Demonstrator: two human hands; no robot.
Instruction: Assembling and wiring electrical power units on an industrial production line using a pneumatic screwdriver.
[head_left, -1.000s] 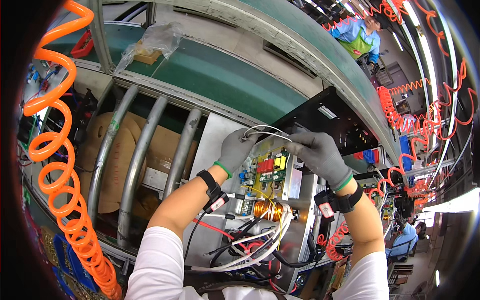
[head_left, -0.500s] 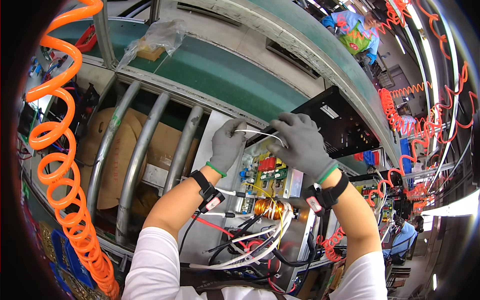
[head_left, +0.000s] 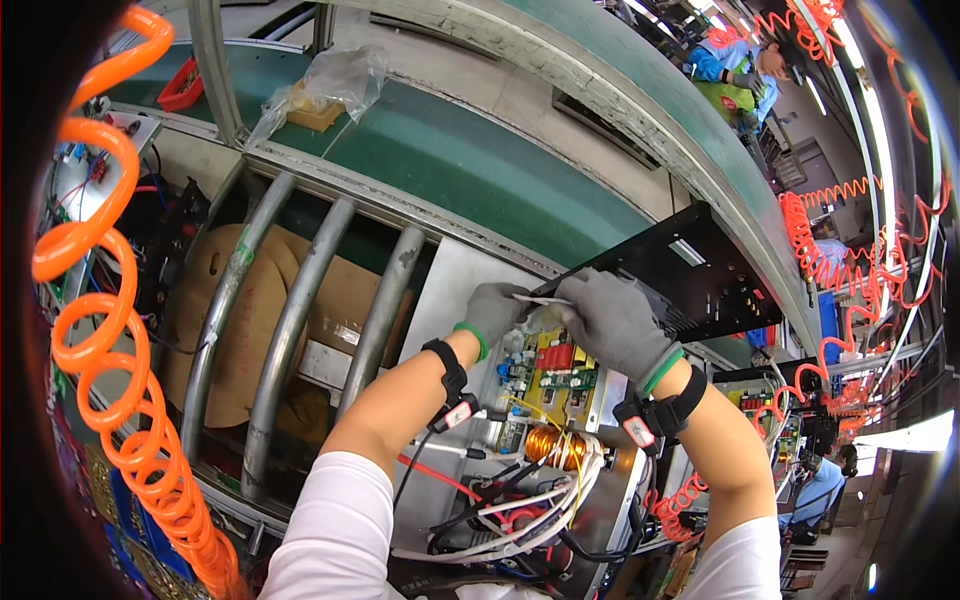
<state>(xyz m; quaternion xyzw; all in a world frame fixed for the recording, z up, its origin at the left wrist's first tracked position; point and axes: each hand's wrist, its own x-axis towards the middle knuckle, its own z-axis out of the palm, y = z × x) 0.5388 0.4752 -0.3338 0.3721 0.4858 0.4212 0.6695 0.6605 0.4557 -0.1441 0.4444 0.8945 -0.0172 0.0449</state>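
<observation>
Both my hands wear grey gloves with green cuffs and meet above the far end of an opened metal chassis [head_left: 622,425]. Between their fingertips runs a thin white strand [head_left: 541,300]; whether it is a wire or a cable tie I cannot tell. My left hand [head_left: 492,312] is closed on its left end. My right hand [head_left: 622,325] pinches the other end, fingers bent. Just below them sit a circuit board [head_left: 548,378] with red and green parts and a copper-wound coil [head_left: 556,449]. White cables [head_left: 540,535] and a red wire [head_left: 440,478] lie nearer to me.
A black panel [head_left: 655,262] stands beyond my right hand. Metal rollers [head_left: 295,330] lie to the left, over cardboard [head_left: 245,340]. An orange coiled hose [head_left: 130,400] hangs at far left. Past the green conveyor [head_left: 450,150], a co-worker [head_left: 745,85] stands at upper right.
My hands have come closer together, and the strand, bowed between them before, now shows as a shorter, straighter length. The view has shifted, moving the scene slightly right and down.
</observation>
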